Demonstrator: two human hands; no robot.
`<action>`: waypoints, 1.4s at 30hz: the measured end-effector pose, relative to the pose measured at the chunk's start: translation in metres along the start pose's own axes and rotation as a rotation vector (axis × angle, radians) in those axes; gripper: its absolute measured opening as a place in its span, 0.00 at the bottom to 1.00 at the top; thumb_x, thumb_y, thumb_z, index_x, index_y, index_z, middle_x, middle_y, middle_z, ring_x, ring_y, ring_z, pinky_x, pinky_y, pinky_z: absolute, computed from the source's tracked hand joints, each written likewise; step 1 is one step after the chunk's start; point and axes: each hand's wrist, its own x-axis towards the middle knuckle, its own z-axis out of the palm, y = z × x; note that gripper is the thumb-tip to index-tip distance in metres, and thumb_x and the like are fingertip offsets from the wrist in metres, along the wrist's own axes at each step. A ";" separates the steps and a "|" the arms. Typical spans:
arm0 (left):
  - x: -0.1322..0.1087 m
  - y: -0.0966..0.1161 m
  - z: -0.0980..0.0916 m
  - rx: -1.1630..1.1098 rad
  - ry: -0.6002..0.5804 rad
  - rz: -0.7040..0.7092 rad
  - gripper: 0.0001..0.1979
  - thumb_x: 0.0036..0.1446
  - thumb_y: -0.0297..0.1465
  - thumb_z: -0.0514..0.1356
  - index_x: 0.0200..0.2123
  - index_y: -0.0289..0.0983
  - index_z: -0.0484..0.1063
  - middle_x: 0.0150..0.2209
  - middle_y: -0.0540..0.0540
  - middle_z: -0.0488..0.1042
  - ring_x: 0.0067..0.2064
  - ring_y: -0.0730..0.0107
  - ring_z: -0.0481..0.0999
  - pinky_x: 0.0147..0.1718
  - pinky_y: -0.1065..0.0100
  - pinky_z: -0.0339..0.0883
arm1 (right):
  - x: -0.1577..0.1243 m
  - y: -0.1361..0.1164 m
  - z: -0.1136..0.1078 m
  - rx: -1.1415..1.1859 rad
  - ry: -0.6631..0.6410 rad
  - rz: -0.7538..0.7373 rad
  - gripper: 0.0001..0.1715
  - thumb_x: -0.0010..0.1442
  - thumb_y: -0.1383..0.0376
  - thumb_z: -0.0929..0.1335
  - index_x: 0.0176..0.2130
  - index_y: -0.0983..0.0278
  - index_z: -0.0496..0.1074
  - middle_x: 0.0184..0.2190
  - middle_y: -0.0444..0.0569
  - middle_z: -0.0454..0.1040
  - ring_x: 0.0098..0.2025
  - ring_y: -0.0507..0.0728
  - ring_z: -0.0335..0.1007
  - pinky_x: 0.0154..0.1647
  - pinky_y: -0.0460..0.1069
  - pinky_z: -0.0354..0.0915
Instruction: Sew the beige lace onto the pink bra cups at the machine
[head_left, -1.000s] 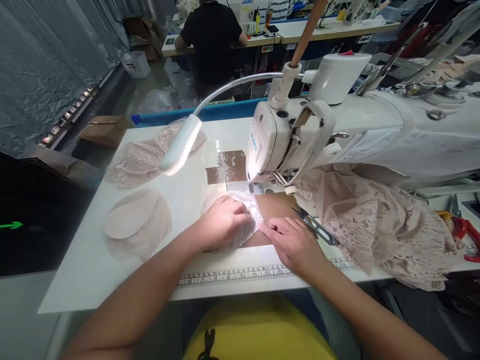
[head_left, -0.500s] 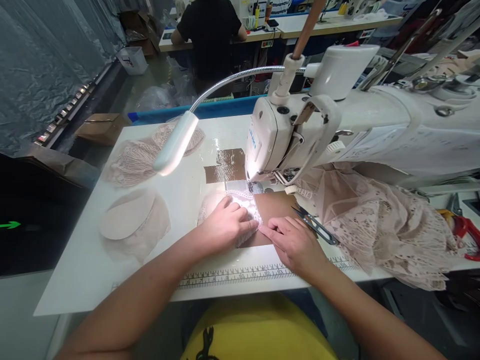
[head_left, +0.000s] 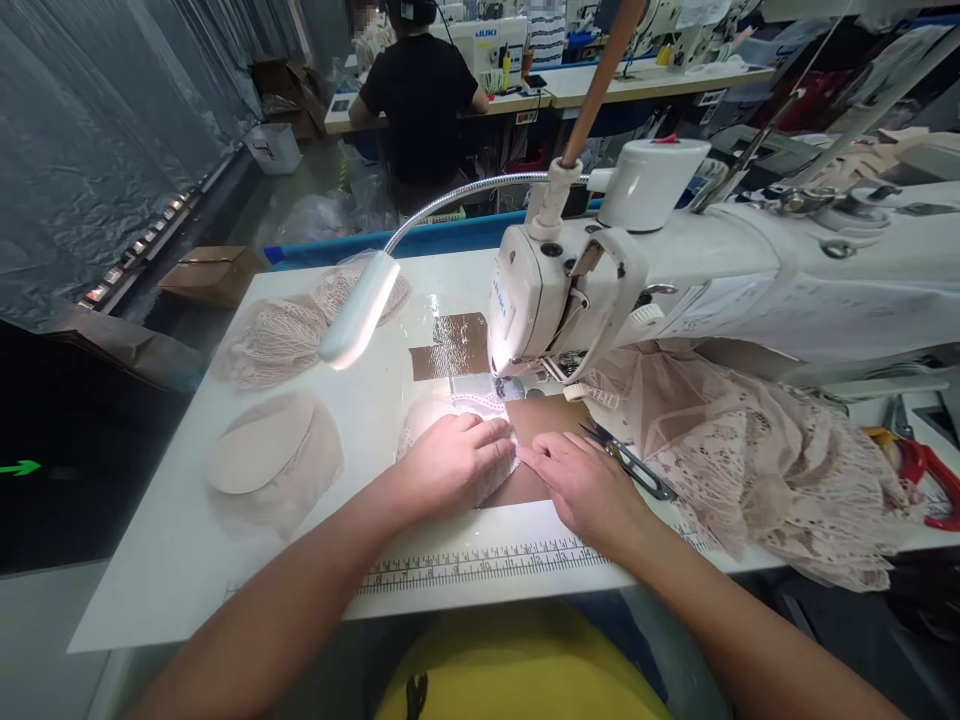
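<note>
A pale lace cup piece (head_left: 480,403) lies under the presser foot of the white sewing machine (head_left: 525,290), lit by its lamp. My left hand (head_left: 457,455) rests over the piece, fingers bent together and pressing on the fabric left of the brown plate (head_left: 551,415). At the piece's right edge, the fingertips of my right hand (head_left: 589,485) meet the lace; the other fingers are curled. Whether thumb and finger fully pinch the edge is partly hidden. Black thread snips (head_left: 634,465) lie just beyond my right hand, their tips pointing toward the machine.
Gathered lace cups (head_left: 274,345) and a sheer piece with a beige oval pad (head_left: 262,450) lie on the left. A heap of beige lace (head_left: 772,460) covers the right side near red-handled scissors (head_left: 930,475). A ruler strip (head_left: 480,565) runs along the front edge. A person (head_left: 420,100) sits ahead.
My left fingers have drawn closer together and bent over the lace; the forefinger was stretched out before. My right hand stays at the lace edge. The head view has tilted up slightly.
</note>
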 end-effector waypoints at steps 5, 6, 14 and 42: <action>0.001 -0.001 0.003 0.053 -0.030 -0.053 0.23 0.56 0.27 0.52 0.55 0.28 0.66 0.54 0.34 0.68 0.39 0.59 0.69 0.37 0.59 0.65 | -0.002 -0.001 0.001 -0.034 -0.003 0.016 0.23 0.55 0.79 0.60 0.45 0.65 0.73 0.32 0.49 0.70 0.33 0.55 0.59 0.34 0.49 0.53; 0.001 -0.001 0.004 0.056 -0.036 -0.064 0.23 0.54 0.26 0.53 0.54 0.27 0.67 0.54 0.34 0.68 0.40 0.58 0.69 0.38 0.59 0.65 | -0.003 -0.002 0.002 -0.041 0.001 0.017 0.23 0.55 0.79 0.60 0.45 0.65 0.73 0.32 0.49 0.70 0.33 0.55 0.58 0.34 0.49 0.52; 0.003 0.002 0.002 0.025 -0.036 -0.105 0.23 0.50 0.25 0.54 0.51 0.28 0.69 0.55 0.34 0.68 0.42 0.56 0.69 0.39 0.58 0.67 | 0.000 -0.002 0.003 -0.081 0.021 0.004 0.22 0.54 0.79 0.61 0.44 0.65 0.73 0.31 0.49 0.70 0.32 0.55 0.59 0.33 0.50 0.51; 0.012 -0.036 -0.004 0.075 -0.077 -0.031 0.18 0.61 0.26 0.51 0.54 0.34 0.68 0.57 0.41 0.68 0.47 0.59 0.66 0.47 0.58 0.64 | 0.037 0.018 0.004 -0.106 -0.024 -0.025 0.21 0.57 0.77 0.60 0.47 0.65 0.73 0.31 0.49 0.70 0.32 0.55 0.61 0.32 0.49 0.53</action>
